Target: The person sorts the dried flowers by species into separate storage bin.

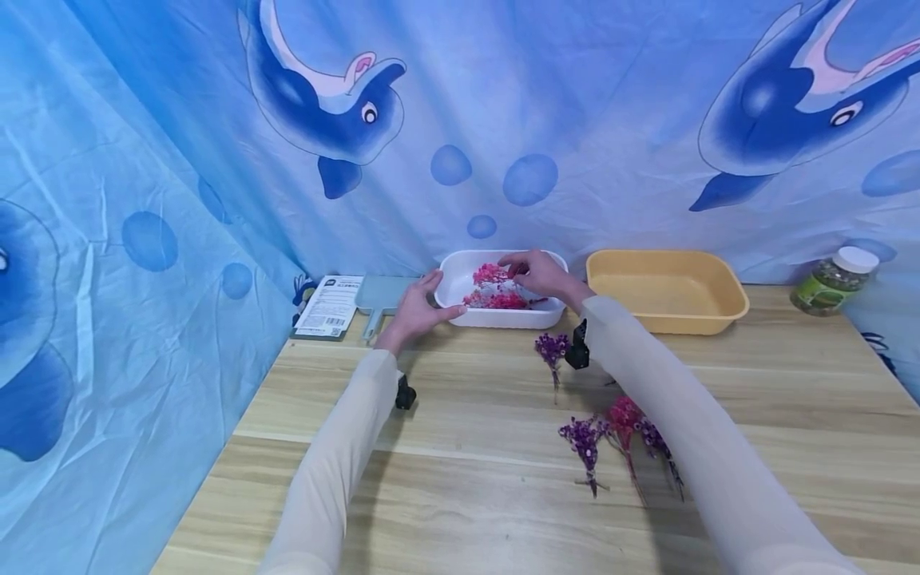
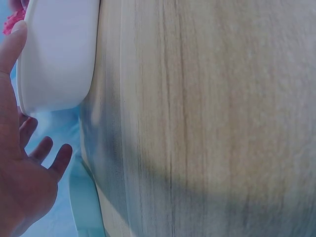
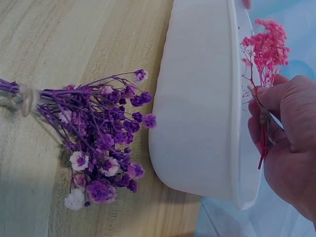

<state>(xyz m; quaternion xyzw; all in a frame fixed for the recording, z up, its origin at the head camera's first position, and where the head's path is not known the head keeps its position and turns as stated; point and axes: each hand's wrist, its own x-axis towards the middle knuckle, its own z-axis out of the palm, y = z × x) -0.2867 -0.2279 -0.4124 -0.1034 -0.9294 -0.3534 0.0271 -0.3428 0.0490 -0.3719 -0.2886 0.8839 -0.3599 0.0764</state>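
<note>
On a pale wooden table [image 1: 755,383], close to a blue cloth backdrop printed with dolphins [image 1: 503,104], sits a white rectangular plastic basin [image 1: 460,279] that holds loose pink dried-flower sprigs [image 1: 499,301]. The left hand [image 1: 420,307] rests against the basin's near left corner with its fingers straight and spread, gripping nothing; in the left wrist view the thumb lies along the basin's white wall [image 2: 59,54] while the other fingers fan out below it. The right hand [image 1: 539,273] hovers over the basin's right half, fingers curled, pinching the red stem of a small pink flower sprig [image 3: 266,49] between thumb and fingertips; in the right wrist view the sprig stands just above the basin's rim. On the table just in front of the basin lies a tied purple dried-flower bunch with a few white blooms [image 3: 98,143], close to the basin's wall but not plainly touching it. Nearer the person lie two more purple bunches [image 1: 585,439] and a pink one [image 1: 624,415], partly hidden by the right sleeve. To the right of the white basin stands a yellow plastic basin [image 1: 668,291], and further right a clear jar with a white lid [image 1: 837,279]. Left of the white basin lie a printed card [image 1: 331,307] and a pale teal flat piece [image 1: 377,299].
</note>
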